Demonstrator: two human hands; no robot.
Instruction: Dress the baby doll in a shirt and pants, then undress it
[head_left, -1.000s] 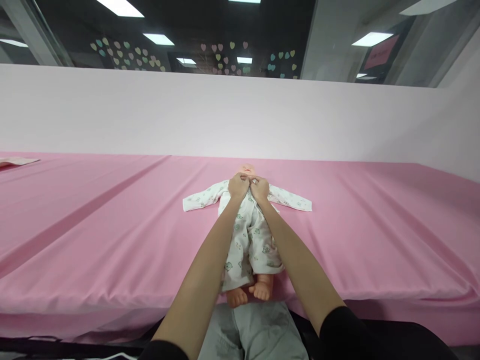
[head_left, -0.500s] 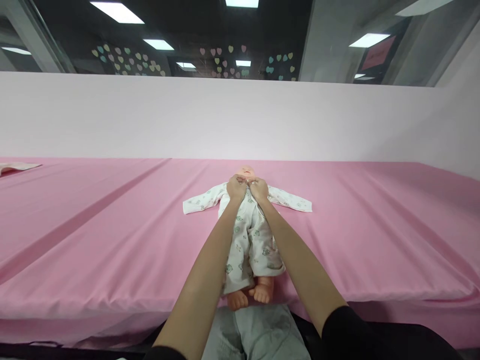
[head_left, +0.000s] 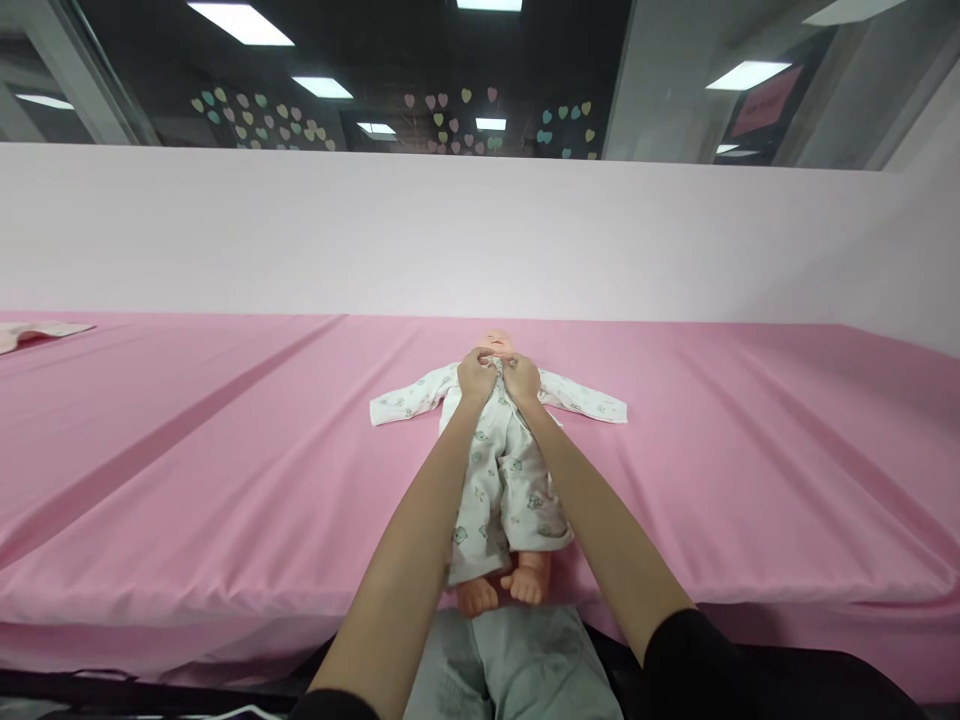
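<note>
Baby doll (head_left: pixel 493 470) on its back in front of me, lying on the pink cover (head_left: pixel 225 480), feet towards me and head away. My grey trousers (head_left: pixel 517 665) show just below its feet. The doll's feet (head_left: pixel 529 580) are bare, orange-pink with moulded toes, the right-hand one turned inwards. Its white clothing (head_left: pixel 517 485) carries small green prints; the legs are wide and wrinkled, ending above the ankles, one hem lower than the other. Further up the doll, at its neckline, my left hand (head_left: pixel 478 375) and right hand (head_left: pixel 521 378) sit side by side, fingers curled in and pinching the collar; the fingertips are too small for me to tell exactly which edge. The sleeves (head_left: pixel 409 402) stretch out to either side of the doll, fairly flat. Its pale head (head_left: pixel 496 341) shows just past my knuckles. Well to the left of the doll lies a pale cloth (head_left: pixel 45 332). Beyond the doll's head rise a white wall (head_left: pixel 450 235) and, above that, dark glass (head_left: pixel 525 60) with pastel hearts (head_left: pixel 274 125).
</note>
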